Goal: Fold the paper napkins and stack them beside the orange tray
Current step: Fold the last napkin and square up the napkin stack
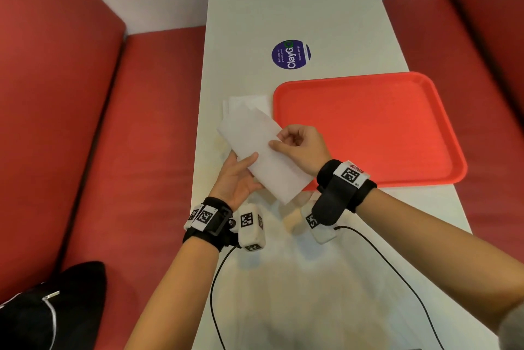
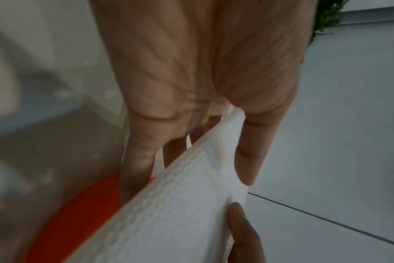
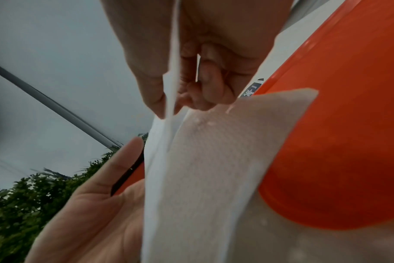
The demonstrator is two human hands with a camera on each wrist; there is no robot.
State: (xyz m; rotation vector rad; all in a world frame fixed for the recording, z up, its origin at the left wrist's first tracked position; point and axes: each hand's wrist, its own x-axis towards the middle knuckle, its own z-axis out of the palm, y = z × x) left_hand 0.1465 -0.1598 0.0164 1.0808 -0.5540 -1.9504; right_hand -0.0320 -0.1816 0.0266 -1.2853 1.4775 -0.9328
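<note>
Head view: the folded paper napkin (image 1: 262,151) is held in the air just above the table (image 1: 283,9), at the near left corner of the orange tray (image 1: 368,128). It forms a long strip whose long axis runs diagonally, its far end pointing up-left toward the stack of napkins (image 1: 246,104) lying just beside the tray's left edge, its near end pointing down-right toward the person. The left hand (image 1: 238,179) cradles it from below with thumb across the top; the right hand (image 1: 300,145) pinches its right long edge, thumb on top and fingers curled underneath. In the right wrist view the layers gape apart at that pinch, so the fold may spring open if either grip loosens. Being limp, the strip could sag or twist and land skewed on the stack, or partly on the tray.
</note>
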